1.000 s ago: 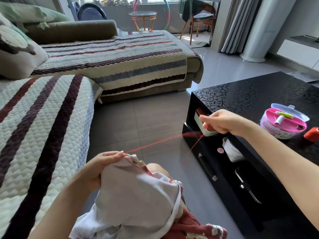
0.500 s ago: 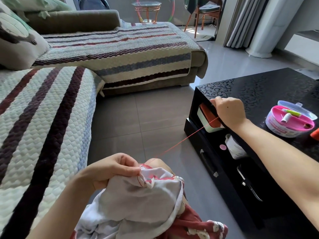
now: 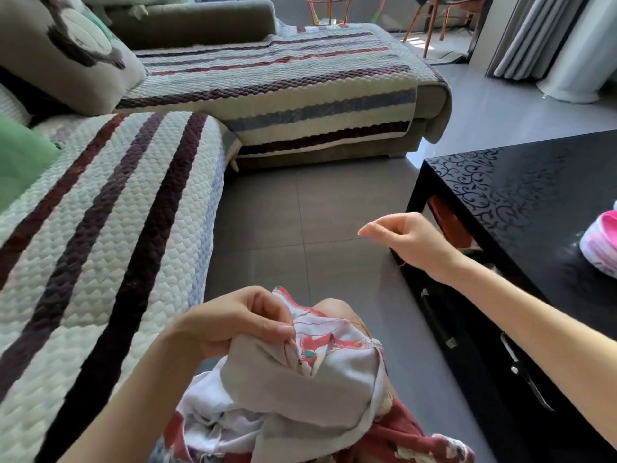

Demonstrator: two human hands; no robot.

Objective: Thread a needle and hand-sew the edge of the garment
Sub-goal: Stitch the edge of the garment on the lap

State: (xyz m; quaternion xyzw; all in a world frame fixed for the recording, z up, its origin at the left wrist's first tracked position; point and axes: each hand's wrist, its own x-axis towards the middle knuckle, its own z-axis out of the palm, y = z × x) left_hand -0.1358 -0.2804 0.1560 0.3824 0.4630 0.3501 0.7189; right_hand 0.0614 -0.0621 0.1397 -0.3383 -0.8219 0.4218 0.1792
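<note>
I am sitting in a living room at home. A big soft sofa (image 3: 190,21) is going round the corner next to me, and it is wearing a stripy quilted cover (image 3: 100,228). A fat cushion (image 3: 66,51) is leaning on its back. A shiny black table (image 3: 517,182) with swirly patterns is standing on the grey tiled floor (image 3: 300,212), and a pink box (image 3: 601,242) is sitting on it. Long curtains (image 3: 521,35) are hanging at the far side, near a wooden chair (image 3: 430,28)

We can read no text, number or brand here. The pink box (image 3: 599,248) on the black table (image 3: 534,182) shows pinkish marks on its white side, too blurred for us to read.
</note>
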